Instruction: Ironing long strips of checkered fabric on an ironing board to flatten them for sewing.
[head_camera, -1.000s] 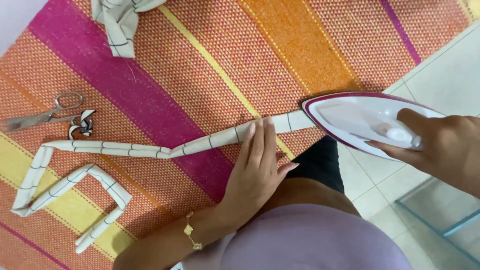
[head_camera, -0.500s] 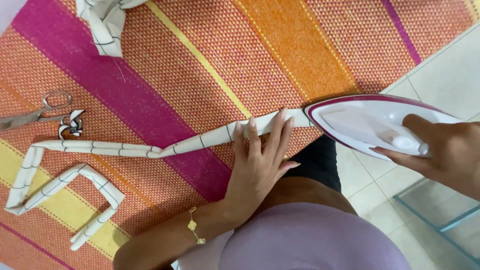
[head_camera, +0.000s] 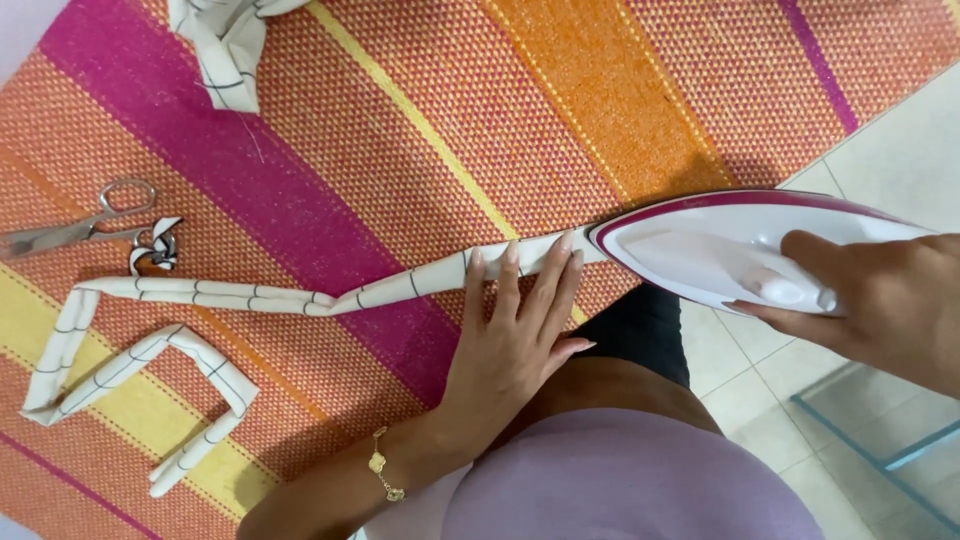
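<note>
From the head view, my left hand (head_camera: 515, 335) lies flat, fingers spread, pinning the white checked fabric strip (head_camera: 250, 297) to the striped mat (head_camera: 560, 110) near its right edge. My right hand (head_camera: 880, 295) is wrapped around the handle of the white-and-magenta iron (head_camera: 720, 245), whose tip meets the strip's end. The strip's long remainder snakes toward the left edge, by the scissors (head_camera: 75, 228), and looks unpressed.
</note>
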